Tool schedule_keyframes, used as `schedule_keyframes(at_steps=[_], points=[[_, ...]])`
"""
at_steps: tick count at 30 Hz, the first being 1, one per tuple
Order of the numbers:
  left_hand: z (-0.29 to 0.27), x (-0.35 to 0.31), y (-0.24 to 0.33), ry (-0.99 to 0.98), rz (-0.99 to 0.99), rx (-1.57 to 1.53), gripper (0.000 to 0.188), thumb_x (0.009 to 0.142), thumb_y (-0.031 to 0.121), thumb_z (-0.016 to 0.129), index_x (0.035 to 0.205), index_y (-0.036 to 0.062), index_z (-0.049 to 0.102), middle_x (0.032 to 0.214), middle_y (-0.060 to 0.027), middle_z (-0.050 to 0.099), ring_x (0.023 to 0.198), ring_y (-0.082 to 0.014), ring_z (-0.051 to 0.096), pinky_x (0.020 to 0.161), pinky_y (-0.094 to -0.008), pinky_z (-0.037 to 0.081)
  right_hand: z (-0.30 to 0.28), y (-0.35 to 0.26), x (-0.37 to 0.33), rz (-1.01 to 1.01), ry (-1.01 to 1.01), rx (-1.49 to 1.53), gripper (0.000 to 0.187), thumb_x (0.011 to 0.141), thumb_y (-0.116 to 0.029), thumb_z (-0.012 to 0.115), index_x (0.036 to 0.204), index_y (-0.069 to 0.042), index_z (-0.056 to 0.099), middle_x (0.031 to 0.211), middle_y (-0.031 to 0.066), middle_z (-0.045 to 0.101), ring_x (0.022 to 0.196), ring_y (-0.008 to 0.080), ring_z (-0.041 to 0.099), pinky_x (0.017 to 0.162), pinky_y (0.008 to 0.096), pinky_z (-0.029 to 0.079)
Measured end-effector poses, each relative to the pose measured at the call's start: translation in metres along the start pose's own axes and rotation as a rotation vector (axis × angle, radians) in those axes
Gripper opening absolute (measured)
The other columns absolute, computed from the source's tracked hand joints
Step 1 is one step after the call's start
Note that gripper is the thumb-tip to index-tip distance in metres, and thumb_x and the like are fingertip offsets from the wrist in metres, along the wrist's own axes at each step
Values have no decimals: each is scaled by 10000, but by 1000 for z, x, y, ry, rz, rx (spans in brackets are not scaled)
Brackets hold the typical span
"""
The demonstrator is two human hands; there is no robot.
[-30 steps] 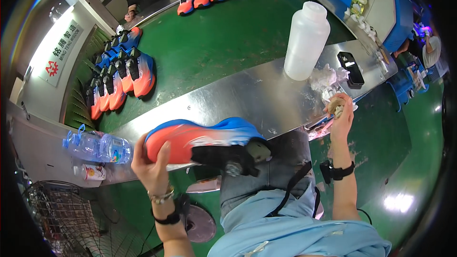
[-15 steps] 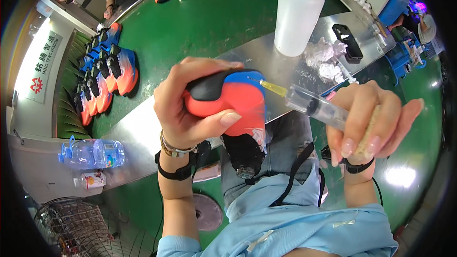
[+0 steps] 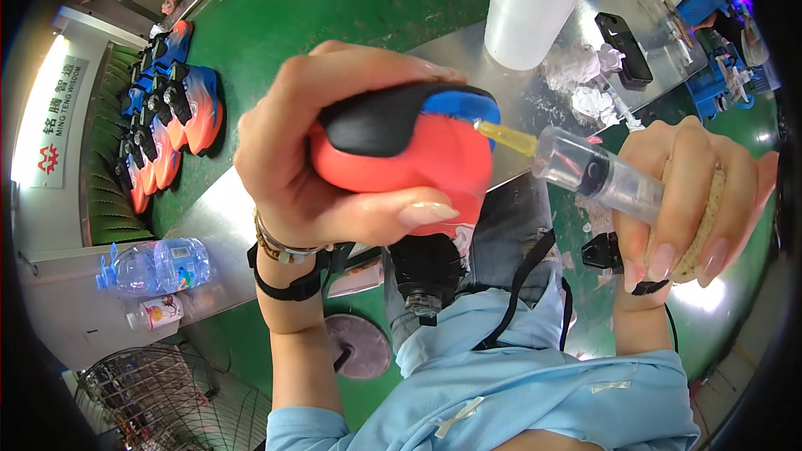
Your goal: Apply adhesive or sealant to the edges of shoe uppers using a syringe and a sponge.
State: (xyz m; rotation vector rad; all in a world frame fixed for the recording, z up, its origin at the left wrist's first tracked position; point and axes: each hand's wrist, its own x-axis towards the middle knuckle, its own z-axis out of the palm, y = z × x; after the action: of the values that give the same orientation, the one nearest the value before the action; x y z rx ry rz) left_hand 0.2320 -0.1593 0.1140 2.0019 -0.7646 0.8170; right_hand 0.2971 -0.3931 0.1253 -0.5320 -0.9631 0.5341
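My left hand [image 3: 288, 142] grips a shoe [image 3: 393, 169] with an orange-red sole, a black patch and a blue part. Its fingers wrap over the top, the thumb lies across the sole, and the black opening hangs toward my lap. In my right hand [image 3: 689, 192] is a clear syringe [image 3: 601, 175] with a black plunger head inside and a yellow needle tip [image 3: 511, 139]. That tip points at the seam where blue meets orange-red; whether it touches is hard to tell. A rough beige pad [image 3: 703, 221] is also tucked in the right palm.
Several matching shoes [image 3: 196, 113] stand in rows at the left. A white plastic bottle [image 3: 530, 8], crumpled white tissue [image 3: 597, 104] and a black case [image 3: 625, 48] sit on the metal tabletop [image 3: 434, 121]. Clear water bottles [image 3: 163, 266] lie lower left, near a wire fan cage [image 3: 175, 397].
The shoe appears larger and closer to me. My right hand and syringe have shifted right and slightly down in the picture. The surroundings have slid up and left as the view turned.
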Motion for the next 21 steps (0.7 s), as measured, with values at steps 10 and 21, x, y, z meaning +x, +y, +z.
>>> schedule_keyframes(at_steps=[10, 21], points=[[-5, -15, -22, 312, -274, -32, 698, 713, 520, 598, 1026, -81, 432, 909, -215, 569, 791, -306, 613, 703, -368, 504, -23, 42, -17, -47, 139, -94, 618, 937, -349, 128, 590, -76, 560, 578, 143, 542, 333, 206, 494, 332, 237, 459], [-32, -39, -67, 487, -342, -31, 768, 791, 641, 365, 1105, -59, 395, 984, -210, 539, 887, -346, 573, 772, -424, 484, -28, 84, -32, 105, 396, -159, 643, 934, -375, 118, 527, -80, 519, 516, 124, 500, 324, 172, 466, 324, 247, 443]])
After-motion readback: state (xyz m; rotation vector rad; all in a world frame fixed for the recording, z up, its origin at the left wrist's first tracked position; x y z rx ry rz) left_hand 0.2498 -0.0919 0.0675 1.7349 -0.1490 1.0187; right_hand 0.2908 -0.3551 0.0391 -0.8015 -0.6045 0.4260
